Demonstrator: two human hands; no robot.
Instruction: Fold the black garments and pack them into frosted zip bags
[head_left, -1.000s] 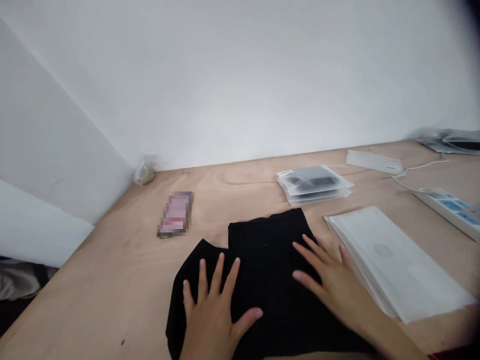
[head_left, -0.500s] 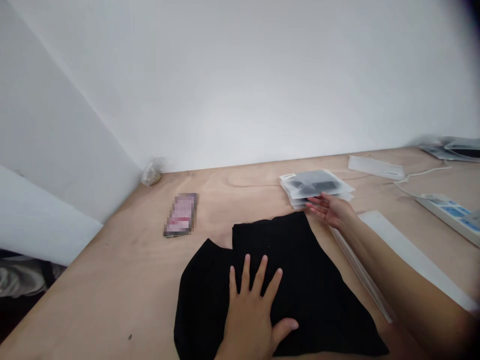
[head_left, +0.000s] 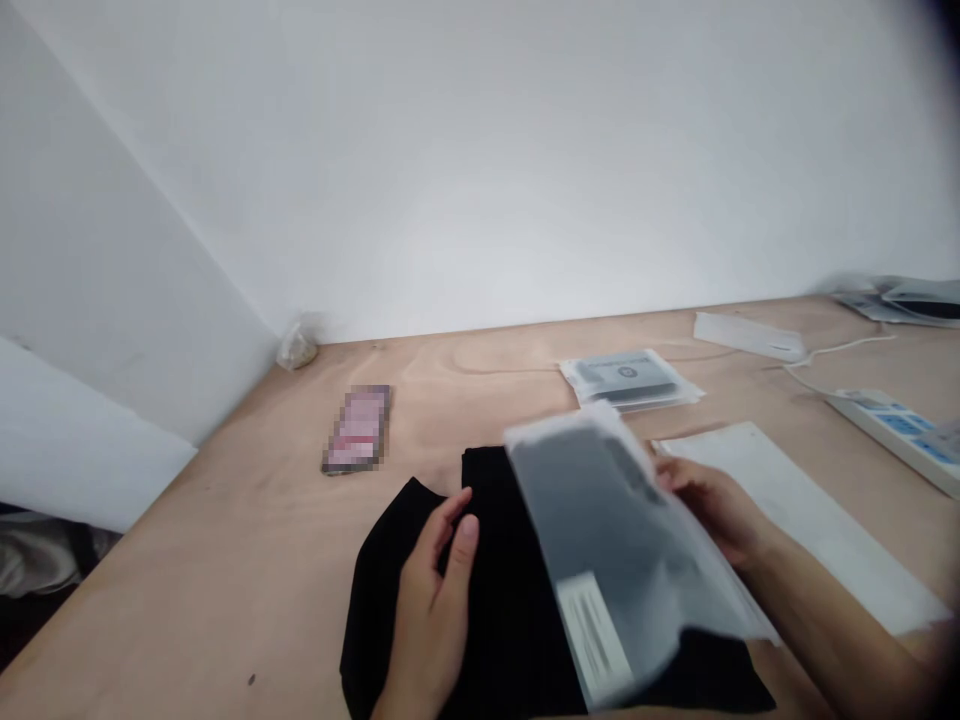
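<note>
A frosted plastic bag (head_left: 607, 530) with dark contents and a white label hangs tilted over the black cloth garment (head_left: 495, 600). My right hand (head_left: 716, 505) grips its right edge, the fingers partly hidden behind it. Left of the bag, my left hand (head_left: 435, 590) is raised over the garment, thumb and fingers apart and holding nothing. The garment lies flat on the wooden table (head_left: 225, 560), partly covered by the bag and my left hand. Behind it lies another packed plastic bag (head_left: 626, 375), dark inside with a round mark on it.
A phone (head_left: 358, 428) lies at the left back. To the right are a white sheet-like piece (head_left: 795, 500), a power strip (head_left: 900, 430) with a white cable and a narrow white piece (head_left: 750, 335). A small clear bag (head_left: 298, 345) sits by the wall corner; more bags (head_left: 907, 300) lie far right.
My right hand has taken a plastic bag from the stack and brought it over the garment. My left hand has lifted off the cloth and turned sideways.
</note>
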